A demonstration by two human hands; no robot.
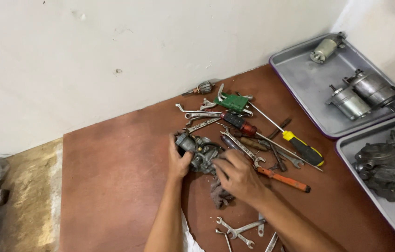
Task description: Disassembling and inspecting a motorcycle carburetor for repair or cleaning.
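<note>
1. Carburetor: a small grey metal engine part, lumpy and irregular, resting on the reddish-brown tabletop near its middle.
2. The left hand is at the part's 9 o'clock side, its grip closed around the body with the thumb over the top.
3. The right hand is at the part's 4 o'clock side, fingers curled against the lower edge; whether they pinch a small piece cannot be told.
4. Handling, as a judgement: cast metal, so rigid and fairly heavy for its bulk, likely oily and slippery. The thick central body is the safest hold; thin levers and fittings look easier to bend.
5. A dark rag lies just at 6 o'clock of the part.
6. At 1 to 3 o'clock lies a heap of wrenches and screwdrivers, one with a yellow and black handle.
7. At far 2 o'clock, grey trays hold cylindrical motors.
</note>
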